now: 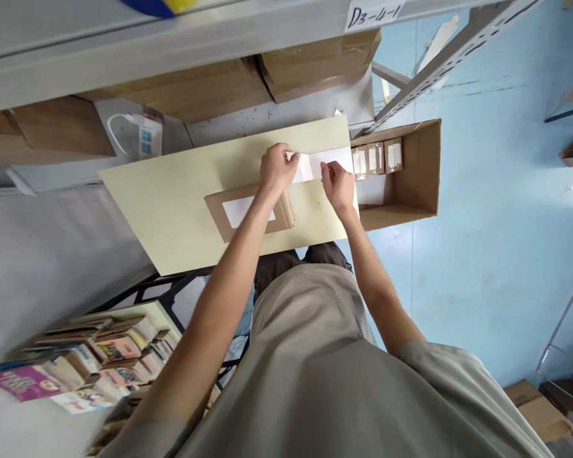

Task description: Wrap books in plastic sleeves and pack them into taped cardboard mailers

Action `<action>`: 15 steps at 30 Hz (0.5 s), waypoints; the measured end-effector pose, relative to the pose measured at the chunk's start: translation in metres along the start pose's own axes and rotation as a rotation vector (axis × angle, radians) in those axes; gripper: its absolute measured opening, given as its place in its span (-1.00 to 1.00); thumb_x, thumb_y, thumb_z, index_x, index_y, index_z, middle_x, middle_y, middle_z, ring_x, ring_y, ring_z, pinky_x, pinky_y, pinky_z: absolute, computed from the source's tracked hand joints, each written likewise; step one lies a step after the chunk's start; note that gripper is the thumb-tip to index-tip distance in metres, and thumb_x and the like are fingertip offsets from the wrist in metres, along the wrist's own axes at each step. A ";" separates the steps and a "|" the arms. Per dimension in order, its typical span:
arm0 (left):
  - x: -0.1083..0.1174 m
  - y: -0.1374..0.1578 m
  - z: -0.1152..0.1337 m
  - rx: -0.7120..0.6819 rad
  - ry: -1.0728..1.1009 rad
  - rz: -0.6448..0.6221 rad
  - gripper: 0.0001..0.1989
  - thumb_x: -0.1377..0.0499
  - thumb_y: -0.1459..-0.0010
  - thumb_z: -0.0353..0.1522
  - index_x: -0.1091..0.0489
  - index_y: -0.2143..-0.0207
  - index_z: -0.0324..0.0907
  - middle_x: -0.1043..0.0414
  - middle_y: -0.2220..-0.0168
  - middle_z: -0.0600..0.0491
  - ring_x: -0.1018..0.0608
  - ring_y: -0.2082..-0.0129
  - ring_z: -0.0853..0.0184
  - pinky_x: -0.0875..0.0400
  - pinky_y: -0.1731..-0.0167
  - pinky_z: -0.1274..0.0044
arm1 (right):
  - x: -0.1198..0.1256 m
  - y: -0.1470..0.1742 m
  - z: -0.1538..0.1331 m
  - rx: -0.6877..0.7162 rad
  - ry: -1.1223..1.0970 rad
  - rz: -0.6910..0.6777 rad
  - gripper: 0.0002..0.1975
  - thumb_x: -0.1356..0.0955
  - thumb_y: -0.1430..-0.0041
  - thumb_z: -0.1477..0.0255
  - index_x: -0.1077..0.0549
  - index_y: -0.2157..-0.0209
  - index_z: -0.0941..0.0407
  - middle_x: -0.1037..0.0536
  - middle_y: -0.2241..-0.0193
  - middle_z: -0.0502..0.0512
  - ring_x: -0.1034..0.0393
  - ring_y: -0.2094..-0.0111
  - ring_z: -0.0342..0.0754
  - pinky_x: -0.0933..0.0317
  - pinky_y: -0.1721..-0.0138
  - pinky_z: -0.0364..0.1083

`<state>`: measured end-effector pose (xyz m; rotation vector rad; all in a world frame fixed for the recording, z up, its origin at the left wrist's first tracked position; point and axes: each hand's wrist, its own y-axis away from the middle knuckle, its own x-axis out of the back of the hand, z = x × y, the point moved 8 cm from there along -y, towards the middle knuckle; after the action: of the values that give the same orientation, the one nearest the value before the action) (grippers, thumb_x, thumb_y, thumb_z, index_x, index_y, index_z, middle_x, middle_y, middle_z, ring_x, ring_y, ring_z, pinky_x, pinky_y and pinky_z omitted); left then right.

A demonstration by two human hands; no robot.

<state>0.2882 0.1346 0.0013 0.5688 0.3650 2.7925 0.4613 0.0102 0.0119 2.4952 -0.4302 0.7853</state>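
Observation:
A white paper strip (332,158), which looks like a sheet of labels with a faint pink patch, lies over the right end of the pale yellow tabletop (181,191). My left hand (277,168) pinches its left end between thumb and fingers. At its lower edge, my right hand (338,186) is closed with thumb and forefinger together; the fingertips touch the paper. Below my left hand rests a flat brown cardboard parcel (214,207) bearing a white label (236,211), partly hidden by my left forearm.
An open cardboard carton (415,181) holding several small labelled boxes (392,156) adjoins the table's right end. Behind the table are large cartons (210,89), a power strip (146,137) and a metal shelf upright (439,63). Stacked books (119,346) are at lower left.

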 end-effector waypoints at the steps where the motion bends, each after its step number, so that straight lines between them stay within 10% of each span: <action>1: 0.006 -0.004 -0.003 -0.009 -0.012 0.006 -0.49 -0.45 -0.47 -0.14 -0.56 -0.34 -0.12 -0.68 -0.19 -0.16 -0.68 -0.39 0.01 -0.53 -0.49 0.23 | -0.005 -0.012 0.007 -0.081 -0.053 -0.016 -0.42 -0.26 -0.75 -0.10 -0.60 0.18 0.04 -0.68 0.36 0.10 -0.72 0.26 0.07 -0.55 0.11 -0.04; 6: 0.019 -0.023 -0.024 0.026 -0.126 -0.056 -0.75 -0.49 -0.34 -0.25 -0.67 0.05 -0.21 -0.70 0.11 -0.11 -0.75 -0.23 -0.01 -0.54 -0.48 0.19 | -0.045 -0.060 0.025 -0.332 -0.253 -0.121 -0.44 -0.43 -0.70 0.09 -0.49 0.45 0.04 -0.54 0.60 -0.05 -0.45 0.63 -0.12 -0.48 0.36 -0.13; 15: 0.030 -0.022 -0.037 0.013 -0.177 -0.004 -0.81 -0.47 -0.27 -0.31 -0.56 0.36 -0.13 -0.62 0.34 -0.04 -0.75 -0.15 -0.01 -0.53 -0.44 0.27 | -0.067 -0.069 0.035 -0.467 -0.365 -0.103 -0.39 -0.47 -0.68 0.13 -0.42 0.53 0.02 -0.58 0.64 -0.01 -0.52 0.64 -0.11 -0.55 0.42 -0.15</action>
<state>0.2508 0.1567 -0.0282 0.8100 0.3467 2.7107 0.4542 0.0592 -0.0780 2.1868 -0.5334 0.1540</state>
